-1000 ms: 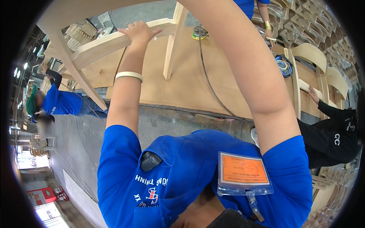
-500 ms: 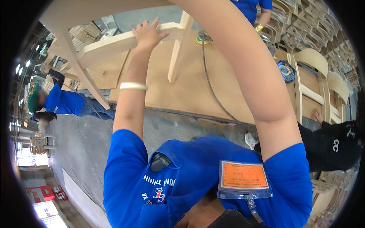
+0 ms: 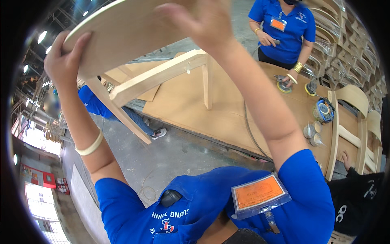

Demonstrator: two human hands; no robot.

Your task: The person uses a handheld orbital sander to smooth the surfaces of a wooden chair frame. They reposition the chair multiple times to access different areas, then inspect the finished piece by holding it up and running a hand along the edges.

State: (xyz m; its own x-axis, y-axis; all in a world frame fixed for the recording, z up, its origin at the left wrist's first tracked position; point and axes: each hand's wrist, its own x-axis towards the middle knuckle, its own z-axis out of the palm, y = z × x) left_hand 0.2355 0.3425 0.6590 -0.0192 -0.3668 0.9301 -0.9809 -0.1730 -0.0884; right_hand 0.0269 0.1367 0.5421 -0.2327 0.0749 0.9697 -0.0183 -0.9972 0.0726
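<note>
An unpainted wooden chair frame stands tilted before me, with a broad curved panel [image 3: 122, 36] at its top and a pale rail [image 3: 158, 77] between its legs. My left hand [image 3: 67, 61] grips the panel's left edge, thumb on the near face and fingers round the far side. Over the panel's right part is my right hand [image 3: 205, 26], blurred, its thumb stretched out and its other fingers largely cut off by the upper edge. It appears to hold nothing; whether it touches the panel I cannot tell. One chair leg [image 3: 207, 81] comes down at the brown-covered table [image 3: 191, 118].
Across the table a co-worker rests a hand on a round sander [image 3: 284, 84]. Another sander [image 3: 311, 87], a tape roll [image 3: 323, 109] and small cups [image 3: 313, 132] lie right. A hose [image 3: 250, 126] crosses the table. More chair frames [image 3: 349, 136] and a black-sleeved person are far right.
My left hand has left the rail and moved left onto the panel's edge. My right hand has come into view over the panel. The chair and table appear shifted as my view turned.
</note>
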